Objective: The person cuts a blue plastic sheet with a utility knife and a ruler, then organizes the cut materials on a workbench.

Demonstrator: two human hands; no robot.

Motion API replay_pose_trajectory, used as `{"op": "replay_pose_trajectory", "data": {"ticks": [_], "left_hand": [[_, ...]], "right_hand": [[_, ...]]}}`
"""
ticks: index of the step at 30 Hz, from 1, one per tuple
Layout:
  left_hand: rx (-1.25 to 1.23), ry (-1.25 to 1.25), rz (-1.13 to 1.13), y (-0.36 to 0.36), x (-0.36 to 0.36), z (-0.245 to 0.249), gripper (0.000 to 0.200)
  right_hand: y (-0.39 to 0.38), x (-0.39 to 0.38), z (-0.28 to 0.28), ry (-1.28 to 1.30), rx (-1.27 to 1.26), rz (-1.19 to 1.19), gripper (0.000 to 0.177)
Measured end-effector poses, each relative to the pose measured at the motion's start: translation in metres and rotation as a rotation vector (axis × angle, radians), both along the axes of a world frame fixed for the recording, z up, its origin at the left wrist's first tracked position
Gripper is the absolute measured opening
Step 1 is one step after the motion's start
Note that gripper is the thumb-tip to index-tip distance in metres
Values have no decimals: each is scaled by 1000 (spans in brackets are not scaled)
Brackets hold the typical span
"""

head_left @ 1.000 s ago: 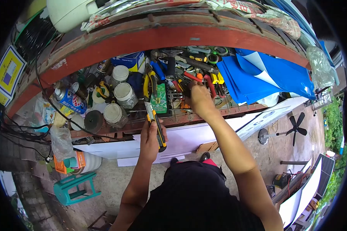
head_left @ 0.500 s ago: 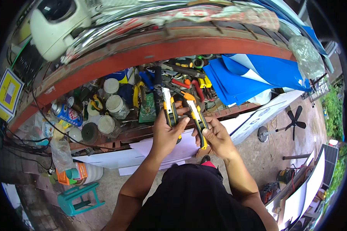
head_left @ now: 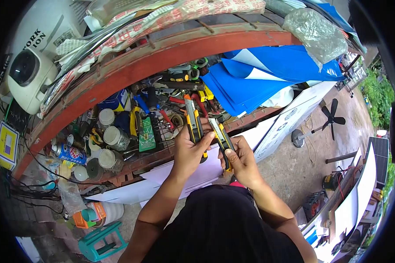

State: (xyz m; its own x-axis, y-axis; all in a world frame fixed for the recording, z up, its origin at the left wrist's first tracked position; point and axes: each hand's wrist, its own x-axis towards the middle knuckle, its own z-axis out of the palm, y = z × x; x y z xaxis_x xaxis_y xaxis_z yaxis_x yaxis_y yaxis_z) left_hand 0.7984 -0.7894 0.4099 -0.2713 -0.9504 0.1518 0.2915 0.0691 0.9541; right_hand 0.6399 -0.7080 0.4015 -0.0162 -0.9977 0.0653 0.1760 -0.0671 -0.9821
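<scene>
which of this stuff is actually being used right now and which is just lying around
In use:
left hand holding left knife
right hand holding right knife

Lying about:
lidded jars
spray can
blue sheets
fan
teal stool

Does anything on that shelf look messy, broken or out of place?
Mostly the shelf itself: pliers, tape rolls and jars lie heaped with no order. The blue sheets beside them have a corner folded back, showing white. The left hand grips a yellow knife, the right hand a second knife; neither looks damaged.
</scene>
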Motion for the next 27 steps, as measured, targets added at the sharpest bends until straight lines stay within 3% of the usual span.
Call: {"op": "replay_pose_trajectory", "data": {"ticks": [8, 17, 24, 27], "left_hand": [[0, -5, -14, 0, -20, 5, 30], [7, -36, -61, 5, -39, -5, 31], [2, -21, -82, 9, -44, -8, 32], [22, -16, -76, 11, -44, -6, 32]], "right_hand": [[-2, -15, -7, -48, 1, -25, 22], [-3, -27, -12, -56, 204, -103, 32], [5, -26, -20, -104, 141, -150, 27], [8, -29, -18, -13, 149, -111, 26]]}}
